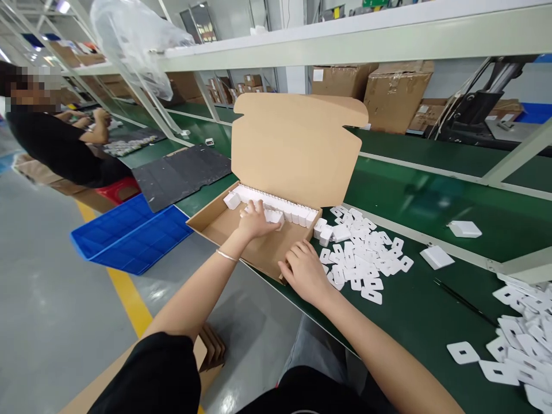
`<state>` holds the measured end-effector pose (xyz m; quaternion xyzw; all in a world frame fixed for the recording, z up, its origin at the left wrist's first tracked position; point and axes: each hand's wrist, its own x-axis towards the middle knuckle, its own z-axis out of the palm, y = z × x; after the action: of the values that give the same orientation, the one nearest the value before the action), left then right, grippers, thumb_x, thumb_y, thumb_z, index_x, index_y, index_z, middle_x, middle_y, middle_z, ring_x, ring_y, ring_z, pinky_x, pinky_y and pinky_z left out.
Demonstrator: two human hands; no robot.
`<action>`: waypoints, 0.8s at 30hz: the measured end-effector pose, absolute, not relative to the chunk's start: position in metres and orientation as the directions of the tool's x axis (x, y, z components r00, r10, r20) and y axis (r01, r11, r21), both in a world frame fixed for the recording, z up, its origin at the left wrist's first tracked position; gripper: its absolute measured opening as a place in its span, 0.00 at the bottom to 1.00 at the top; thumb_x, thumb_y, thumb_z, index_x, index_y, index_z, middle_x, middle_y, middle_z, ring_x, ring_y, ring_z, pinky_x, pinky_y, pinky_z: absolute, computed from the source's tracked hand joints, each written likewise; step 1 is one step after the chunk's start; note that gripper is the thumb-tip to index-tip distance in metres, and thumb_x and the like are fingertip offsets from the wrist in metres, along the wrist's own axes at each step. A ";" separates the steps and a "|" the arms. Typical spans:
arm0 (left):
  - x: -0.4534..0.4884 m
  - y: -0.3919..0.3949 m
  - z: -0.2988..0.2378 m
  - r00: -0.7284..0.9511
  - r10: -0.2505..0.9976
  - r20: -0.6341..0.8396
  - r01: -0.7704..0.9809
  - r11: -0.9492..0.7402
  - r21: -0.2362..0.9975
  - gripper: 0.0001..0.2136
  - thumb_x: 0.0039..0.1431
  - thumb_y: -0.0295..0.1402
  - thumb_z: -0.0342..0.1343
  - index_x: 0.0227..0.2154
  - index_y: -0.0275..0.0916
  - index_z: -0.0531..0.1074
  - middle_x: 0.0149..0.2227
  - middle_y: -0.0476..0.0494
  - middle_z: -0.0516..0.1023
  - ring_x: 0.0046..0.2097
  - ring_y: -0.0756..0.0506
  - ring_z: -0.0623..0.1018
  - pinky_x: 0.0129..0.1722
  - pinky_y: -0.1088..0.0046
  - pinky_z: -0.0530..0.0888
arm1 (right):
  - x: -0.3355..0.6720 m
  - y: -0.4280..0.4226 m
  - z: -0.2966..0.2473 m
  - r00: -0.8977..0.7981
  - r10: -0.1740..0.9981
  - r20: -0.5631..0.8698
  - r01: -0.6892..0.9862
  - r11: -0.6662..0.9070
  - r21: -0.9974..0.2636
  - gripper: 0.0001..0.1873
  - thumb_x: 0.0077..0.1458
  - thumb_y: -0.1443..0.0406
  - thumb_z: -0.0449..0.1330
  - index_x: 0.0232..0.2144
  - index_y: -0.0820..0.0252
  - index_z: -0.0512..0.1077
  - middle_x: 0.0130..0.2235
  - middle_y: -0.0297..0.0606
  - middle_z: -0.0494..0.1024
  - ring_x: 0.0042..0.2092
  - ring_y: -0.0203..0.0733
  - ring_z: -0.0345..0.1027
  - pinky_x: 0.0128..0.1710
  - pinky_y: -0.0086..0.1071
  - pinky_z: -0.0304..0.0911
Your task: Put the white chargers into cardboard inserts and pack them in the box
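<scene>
An open cardboard box lies on the green bench, its lid raised at the back. A row of white power adapters lines its rear wall. Inside the box, my left hand is closed around a few white adapters just in front of that row; its fingers partly cover them. One adapter sits apart at the box's left end. My right hand holds the box by its right front corner, fingers bent over the edge. Several adapters stand against the box's right side.
Flat white plates with square holes are heaped right of the box, with another pile farther right. Two adapters and black tweezers lie between. A blue crate stands left. A co-worker sits beyond.
</scene>
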<state>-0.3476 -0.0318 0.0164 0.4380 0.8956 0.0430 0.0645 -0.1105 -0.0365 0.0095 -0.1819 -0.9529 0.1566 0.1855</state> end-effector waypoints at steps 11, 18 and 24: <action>-0.432 -0.039 -0.003 -0.593 0.799 0.100 0.785 0.546 0.294 0.53 0.54 0.45 0.66 0.72 0.24 0.41 0.73 0.15 0.45 0.77 0.24 0.46 0.73 0.48 0.53 | -0.113 -0.040 -0.014 -0.785 0.418 0.456 0.243 0.886 -0.395 0.11 0.72 0.66 0.53 0.35 0.57 0.71 0.41 0.40 0.77 0.55 0.48 0.67 0.72 0.45 0.52; -0.405 -0.036 -0.012 -0.700 0.680 0.217 0.714 0.665 0.220 0.53 0.54 0.52 0.65 0.74 0.31 0.46 0.75 0.18 0.48 0.75 0.21 0.51 0.68 0.39 0.62 | -0.117 -0.041 -0.025 -0.749 0.412 0.519 0.225 0.894 -0.387 0.10 0.71 0.67 0.55 0.34 0.56 0.70 0.41 0.41 0.77 0.55 0.50 0.67 0.72 0.47 0.53; -0.399 -0.024 -0.017 -0.798 0.579 0.166 0.602 0.764 0.233 0.53 0.57 0.57 0.58 0.75 0.30 0.42 0.76 0.17 0.43 0.76 0.19 0.47 0.68 0.31 0.57 | -0.116 -0.041 -0.026 -0.742 0.410 0.530 0.213 0.894 -0.394 0.10 0.71 0.68 0.54 0.34 0.55 0.70 0.40 0.41 0.77 0.54 0.50 0.67 0.71 0.50 0.55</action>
<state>-0.3988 -0.0243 -0.0174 0.3147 0.9381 0.1385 -0.0420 -0.1159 -0.0414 -0.0263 -0.1692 -0.9203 0.1556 0.3165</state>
